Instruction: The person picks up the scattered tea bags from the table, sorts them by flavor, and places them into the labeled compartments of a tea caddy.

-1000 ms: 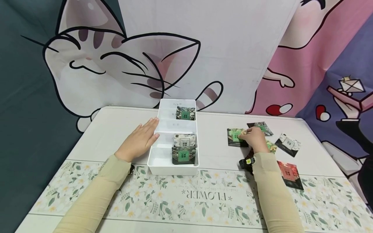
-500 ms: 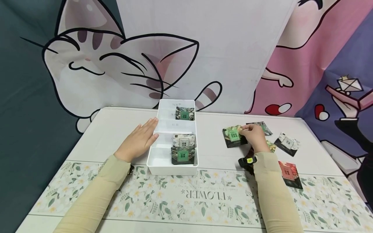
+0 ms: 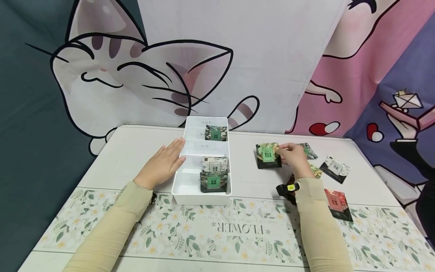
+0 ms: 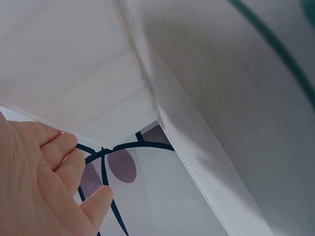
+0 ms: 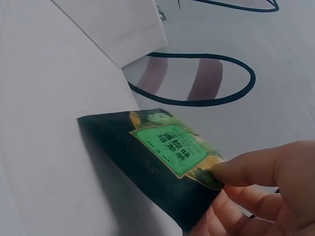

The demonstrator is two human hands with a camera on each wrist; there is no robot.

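Note:
My right hand (image 3: 295, 158) pinches a tea sachet (image 3: 268, 155) by its right edge, thumb on the printed face. The sachet is black below with a bright green label and yellow-green print; the right wrist view shows the sachet (image 5: 162, 152) tilted above the table. My left hand (image 3: 162, 162) lies with straight fingers against the left side of a long white divided box (image 3: 200, 199). In the left wrist view the left hand's (image 4: 49, 182) fingertips touch the box wall. Inside the box stand a green-labelled sachet (image 3: 214, 182) in the front compartment, a white one (image 3: 215, 164) behind it, and another green-labelled one (image 3: 216, 133) further back.
Right of the box, several sachets lie loose: a red one (image 3: 338, 204), a white one (image 3: 335, 169), a green-labelled one (image 3: 308, 150) and a yellow-green one (image 3: 316, 171) partly behind my right hand. A printed cloth backdrop (image 3: 272, 68) hangs behind the table's back edge.
My right hand has lifted the green-labelled sachet from the table and brought it slightly left. My left hand stays at the box.

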